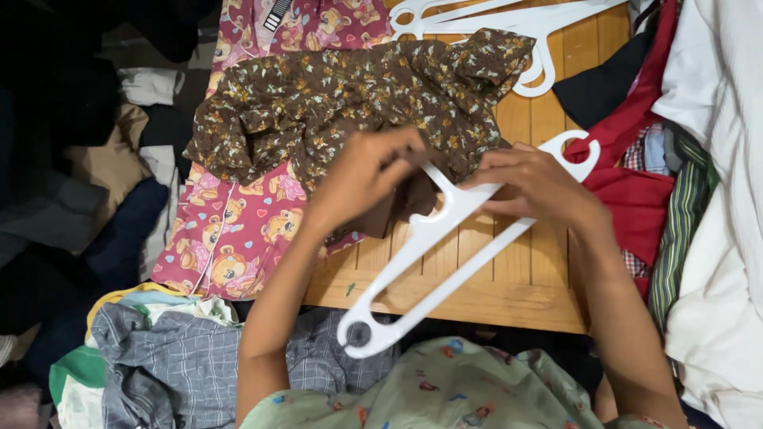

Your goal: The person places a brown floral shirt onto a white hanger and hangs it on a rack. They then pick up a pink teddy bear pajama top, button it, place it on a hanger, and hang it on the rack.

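I held a white plastic hanger (445,254) slantwise over the wooden table (509,298), its round end hanging off the table's near edge and its hook end up toward the far right. My right hand (540,187) was clenched around the hanger's upper part, just below the hook. My left hand (366,179) pinched the edge of a brown flowered garment (350,95) where it met the hanger's shoulder, fingers closed on cloth and plastic together. The brown garment lay spread across the table's far half, partly over a pink garment with a bear print (226,230) that drooped off the table's left side. A small striped black-and-white label (276,13) showed at the pink garment's far edge. More white hangers (509,20) lay at the table's far side. A red cloth (636,191) draped the table's right edge, and a grey checked shirt (175,365) lay below its near left corner.
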